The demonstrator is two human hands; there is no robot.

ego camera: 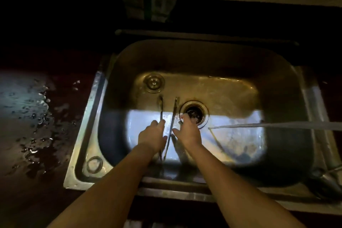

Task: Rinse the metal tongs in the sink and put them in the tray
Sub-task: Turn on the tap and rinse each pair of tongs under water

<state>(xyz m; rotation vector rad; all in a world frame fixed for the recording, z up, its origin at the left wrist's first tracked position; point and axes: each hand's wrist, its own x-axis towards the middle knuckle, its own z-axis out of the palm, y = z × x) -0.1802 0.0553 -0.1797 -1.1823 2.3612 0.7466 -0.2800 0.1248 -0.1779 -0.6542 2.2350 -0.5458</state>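
The metal tongs (pixel 171 122) lie lengthwise in the steel sink (pixel 118 87), their two thin arms spread apart and pointing away from me. My left hand (pixel 152 136) is closed around the left arm of the tongs. My right hand (pixel 187 132) touches the right arm near the drain (pixel 194 113), fingers bent; a firm grip is not clear. A stream of water (pixel 277 126) runs in from the right. No tray is in view.
A loose drain plug (pixel 154 82) rests at the sink's far left. The dark counter (pixel 37 116) to the left is wet with puddles. A faucet part (pixel 325 177) sits at the near right corner. The scene is dim.
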